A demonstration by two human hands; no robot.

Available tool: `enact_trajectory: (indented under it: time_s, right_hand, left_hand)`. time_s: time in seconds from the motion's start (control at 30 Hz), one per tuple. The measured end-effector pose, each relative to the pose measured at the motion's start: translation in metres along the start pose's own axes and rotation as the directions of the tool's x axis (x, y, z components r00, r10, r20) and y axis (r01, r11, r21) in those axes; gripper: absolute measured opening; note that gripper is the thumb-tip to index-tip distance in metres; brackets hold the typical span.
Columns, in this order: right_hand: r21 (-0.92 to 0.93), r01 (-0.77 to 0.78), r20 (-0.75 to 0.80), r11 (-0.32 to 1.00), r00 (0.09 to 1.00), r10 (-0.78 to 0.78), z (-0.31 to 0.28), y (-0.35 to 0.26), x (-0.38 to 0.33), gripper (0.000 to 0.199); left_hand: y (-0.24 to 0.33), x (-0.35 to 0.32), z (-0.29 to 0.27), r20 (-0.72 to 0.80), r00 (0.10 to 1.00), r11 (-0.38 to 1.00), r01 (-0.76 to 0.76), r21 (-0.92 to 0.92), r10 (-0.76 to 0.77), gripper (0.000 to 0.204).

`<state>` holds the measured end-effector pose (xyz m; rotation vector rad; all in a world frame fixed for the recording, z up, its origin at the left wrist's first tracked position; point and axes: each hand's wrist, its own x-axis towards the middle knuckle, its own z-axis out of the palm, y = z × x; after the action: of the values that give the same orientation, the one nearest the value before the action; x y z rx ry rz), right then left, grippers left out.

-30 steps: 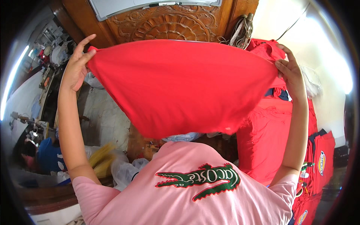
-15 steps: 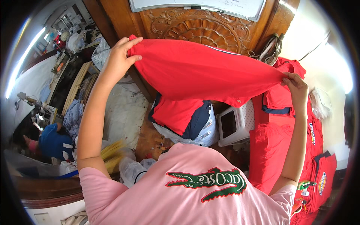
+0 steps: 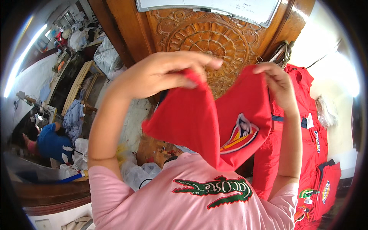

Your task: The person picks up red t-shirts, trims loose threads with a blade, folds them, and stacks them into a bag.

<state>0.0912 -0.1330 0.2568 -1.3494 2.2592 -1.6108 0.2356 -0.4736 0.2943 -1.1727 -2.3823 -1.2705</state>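
A red garment hangs in folds between my raised hands, in front of my chest. My left hand pinches one upper edge between thumb and fingers, with the forefinger stretched out and slightly blurred. At the other upper corner, my right hand grips the cloth with its fingertips. A colourful embroidered patch shows on the inner fold nearer my right hand. The cloth sags in the middle, and its lower point comes down in front of my pink shirt.
On the right, red garments lie piled, with small tools on them. A carved wooden panel stands ahead under a whiteboard. Clear plastic bags lie at lower left. Farther left, a person in blue is near a sewing machine.
My hands have come closer together, my left hand moving right and down. The garment, stretched wide before, now folds and droops between them, and its patch shows.
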Motion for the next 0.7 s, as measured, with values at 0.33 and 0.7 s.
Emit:
enact_trajectory:
  time_s: [0.33,0.7]
  right_hand:
    - [0.207,-0.129,0.074,0.970,0.991,0.116,0.087,-0.054,0.034,0.081]
    - [-0.369,-0.243,0.703,0.897,0.558,0.441,0.173,-0.035,0.036,0.039]
  left_hand:
    - [-0.052,0.019,0.009,-0.026,0.908,0.903,0.414,-0.115,-0.419,0.010]
    - [-0.049,-0.047,-0.053,0.478,0.637,0.677,0.727,-0.111,-0.605,0.033]
